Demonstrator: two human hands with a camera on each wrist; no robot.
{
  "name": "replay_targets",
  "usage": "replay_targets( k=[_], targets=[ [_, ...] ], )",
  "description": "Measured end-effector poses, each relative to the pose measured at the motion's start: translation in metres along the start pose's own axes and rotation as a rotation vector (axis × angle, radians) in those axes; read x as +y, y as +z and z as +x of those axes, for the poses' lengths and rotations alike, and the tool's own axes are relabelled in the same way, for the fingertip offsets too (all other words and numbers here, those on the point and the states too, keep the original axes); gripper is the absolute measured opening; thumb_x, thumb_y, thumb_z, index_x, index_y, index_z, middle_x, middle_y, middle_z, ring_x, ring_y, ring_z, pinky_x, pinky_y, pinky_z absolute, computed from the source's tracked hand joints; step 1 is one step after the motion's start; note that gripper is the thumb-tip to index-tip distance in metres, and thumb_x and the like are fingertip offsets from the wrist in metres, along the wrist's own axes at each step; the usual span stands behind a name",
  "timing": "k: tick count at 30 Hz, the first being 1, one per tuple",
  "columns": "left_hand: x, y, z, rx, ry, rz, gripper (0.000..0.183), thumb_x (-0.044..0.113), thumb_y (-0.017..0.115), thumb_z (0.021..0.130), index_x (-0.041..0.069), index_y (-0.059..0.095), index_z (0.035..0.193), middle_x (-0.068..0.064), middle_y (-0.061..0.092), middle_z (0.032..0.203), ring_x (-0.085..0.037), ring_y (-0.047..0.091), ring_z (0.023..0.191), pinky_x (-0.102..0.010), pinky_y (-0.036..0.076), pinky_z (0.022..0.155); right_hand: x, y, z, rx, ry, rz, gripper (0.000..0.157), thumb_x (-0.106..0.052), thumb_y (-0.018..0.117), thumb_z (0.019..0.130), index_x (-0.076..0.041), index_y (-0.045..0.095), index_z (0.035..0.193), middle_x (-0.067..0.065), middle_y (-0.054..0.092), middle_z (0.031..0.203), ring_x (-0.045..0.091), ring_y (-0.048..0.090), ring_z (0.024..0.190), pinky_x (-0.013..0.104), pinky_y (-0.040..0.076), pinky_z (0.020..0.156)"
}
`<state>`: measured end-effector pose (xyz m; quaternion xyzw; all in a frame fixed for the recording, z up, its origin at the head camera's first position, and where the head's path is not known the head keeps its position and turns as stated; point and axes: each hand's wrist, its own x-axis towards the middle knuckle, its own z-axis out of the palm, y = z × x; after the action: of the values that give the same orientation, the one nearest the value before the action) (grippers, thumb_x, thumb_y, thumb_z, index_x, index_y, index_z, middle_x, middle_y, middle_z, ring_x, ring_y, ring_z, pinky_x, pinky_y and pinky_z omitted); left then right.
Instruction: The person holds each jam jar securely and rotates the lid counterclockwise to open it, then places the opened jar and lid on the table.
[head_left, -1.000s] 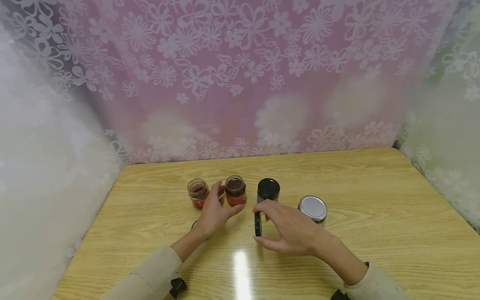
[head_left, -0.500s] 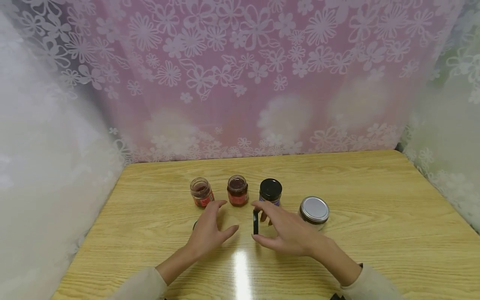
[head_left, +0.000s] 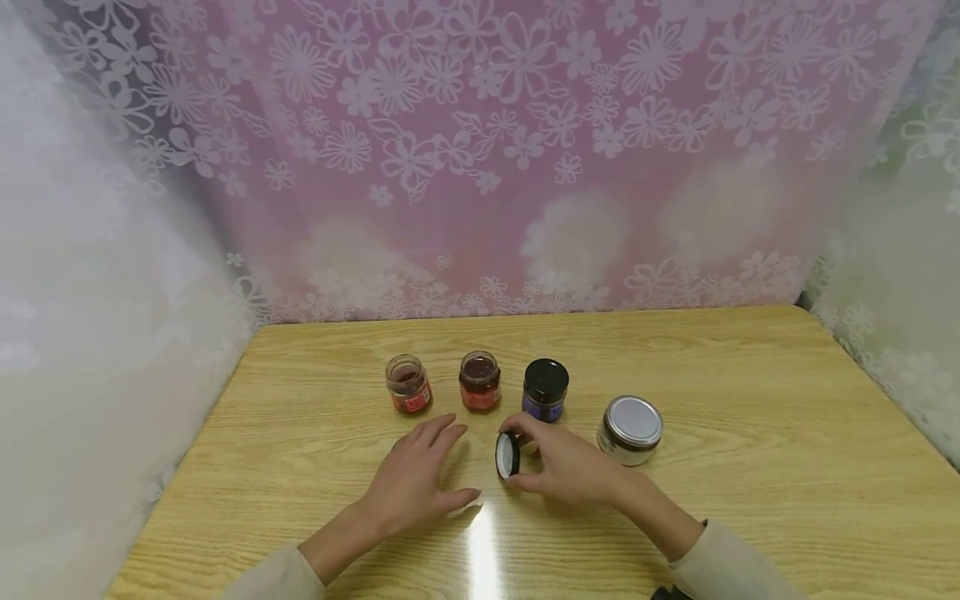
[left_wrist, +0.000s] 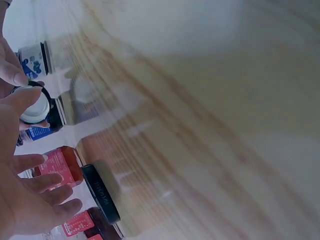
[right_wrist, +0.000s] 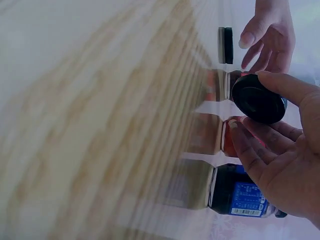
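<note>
My right hand [head_left: 570, 467] pinches a black jar lid [head_left: 507, 455] by its edge between thumb and fingers. The lid stands on edge, its white inside facing left, its black top [right_wrist: 257, 100] showing in the right wrist view. My left hand [head_left: 412, 483] holds nothing, fingers spread and slightly bent over the table. A second black lid [left_wrist: 101, 194] lies on the table near the left fingers, mostly hidden by that hand in the head view. Behind the hands stand two uncapped glass jars with red labels, the left jar [head_left: 409, 392] and the middle jar [head_left: 480, 387], both with dark contents.
A blue-labelled jar [head_left: 544, 400] with a black lid stands just behind my right hand. To its right is a squat jar [head_left: 630, 433] with a silver lid. The wooden table [head_left: 735, 400] ends at a pink floral curtain [head_left: 480, 167].
My left hand has drawn back from the red-labelled jars toward me. The right hand has turned the lid so its white inside shows, shifting it slightly left.
</note>
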<state>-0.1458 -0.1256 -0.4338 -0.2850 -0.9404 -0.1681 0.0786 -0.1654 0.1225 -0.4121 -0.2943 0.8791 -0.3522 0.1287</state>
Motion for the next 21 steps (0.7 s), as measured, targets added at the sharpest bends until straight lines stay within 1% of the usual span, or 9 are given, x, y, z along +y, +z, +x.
replay_targets(
  k=[5,11,14,18,21],
  targets=[
    [-0.003,0.001,-0.002,-0.026,0.035,0.085,0.081,0.061,0.070,0.075,0.010,0.050,0.135,-0.014,0.046,0.139,-0.033,0.043,0.127,-0.052,0.039,0.098,0.005,0.005,0.007,-0.018,-0.008,-0.028,0.057,-0.032,0.076,0.083,-0.013,0.049,0.129,-0.003,0.057,0.121,0.016,0.055,0.112,0.038,0.044,0.094],
    [-0.006,0.003,-0.006,-0.013,0.099,0.176,0.086,0.066,0.066,0.075,0.009,0.050,0.137,-0.016,0.046,0.139,-0.034,0.041,0.128,-0.051,0.039,0.098,0.007,0.011,0.014,-0.026,-0.032,-0.083,0.058,-0.035,0.077,0.082,-0.010,0.052,0.128,-0.002,0.057,0.120,0.013,0.053,0.112,0.037,0.044,0.095],
    [-0.008,0.004,-0.007,-0.020,0.101,0.197,0.086,0.069,0.063,0.076,0.010,0.049,0.137,-0.015,0.046,0.140,-0.034,0.041,0.128,-0.051,0.038,0.099,0.007,0.013,0.017,-0.016,-0.037,-0.098,0.056,-0.031,0.079,0.080,-0.009,0.054,0.125,-0.001,0.058,0.117,0.012,0.054,0.109,0.036,0.044,0.093],
    [-0.009,0.004,-0.008,-0.037,0.087,0.196,0.087,0.070,0.060,0.077,0.011,0.048,0.139,-0.015,0.044,0.141,-0.033,0.039,0.130,-0.050,0.037,0.100,0.007,0.017,0.021,-0.003,-0.048,-0.116,0.053,-0.027,0.081,0.077,-0.007,0.056,0.120,0.000,0.059,0.112,0.012,0.055,0.103,0.036,0.045,0.090],
    [-0.009,0.004,-0.008,-0.043,0.084,0.205,0.086,0.070,0.059,0.078,0.011,0.047,0.140,-0.015,0.044,0.142,-0.033,0.039,0.130,-0.049,0.035,0.102,0.007,0.019,0.023,0.001,-0.053,-0.145,0.051,-0.027,0.081,0.076,-0.008,0.057,0.117,0.000,0.058,0.110,0.012,0.054,0.101,0.035,0.046,0.088]
  ],
)
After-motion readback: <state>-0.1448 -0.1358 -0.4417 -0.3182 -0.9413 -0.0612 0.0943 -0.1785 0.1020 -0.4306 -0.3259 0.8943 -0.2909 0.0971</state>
